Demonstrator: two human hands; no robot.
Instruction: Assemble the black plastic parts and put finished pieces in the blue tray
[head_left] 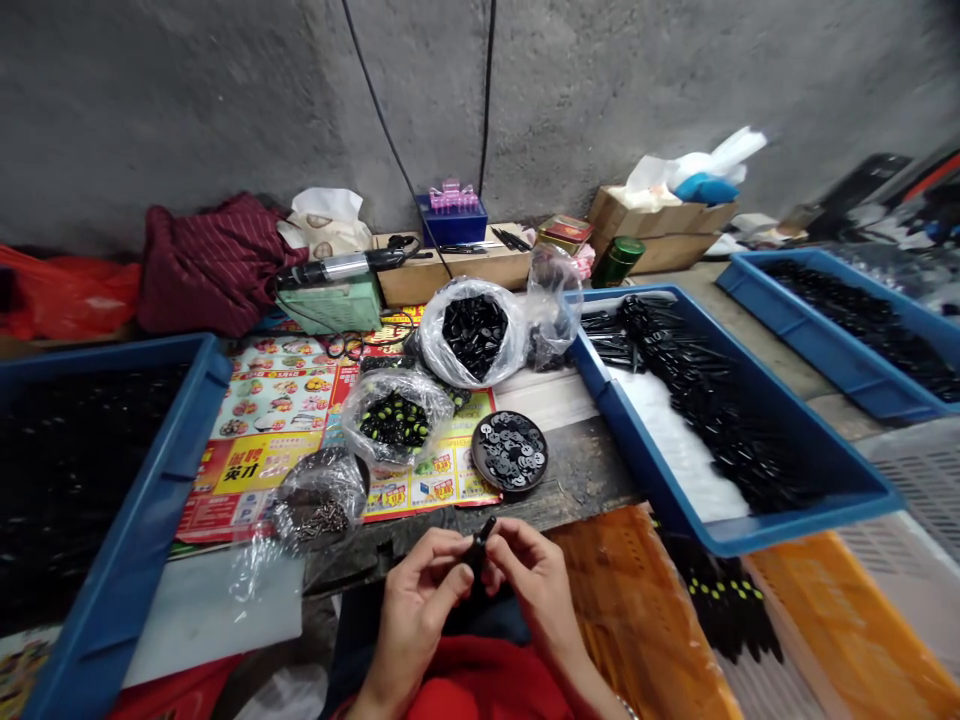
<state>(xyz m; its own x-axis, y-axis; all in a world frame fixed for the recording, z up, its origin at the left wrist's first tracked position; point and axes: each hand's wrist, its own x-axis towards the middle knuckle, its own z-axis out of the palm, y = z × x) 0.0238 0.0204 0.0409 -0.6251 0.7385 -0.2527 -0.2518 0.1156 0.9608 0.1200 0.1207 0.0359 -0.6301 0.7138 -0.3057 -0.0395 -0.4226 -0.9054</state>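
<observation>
A slim black piece (481, 546) is held between both hands at the table's near edge; its kind cannot be made out. My left hand (424, 592) pinches it between thumb and fingers. From the other side, the fingertips of my right hand (531, 572) close on the same piece, partly hiding it. Just beyond the hands stands a dark round dish (511, 487) of flat, shiny black discs with cut-outs. A plastic bag (358, 505) of small metal pins or screws lies to the left. Behind are an open bag of black-and-yellow-green parts (395, 418) and a bag of black parts (474, 333).
Blue trays stand at left (142, 530) and right (757, 410), filled with dark parts; another blue tray (840, 330) is farther right. A printed flyer (270, 400) covers the table. An electric screwdriver-like tool (337, 268) rests on a green box (334, 305) before the wall.
</observation>
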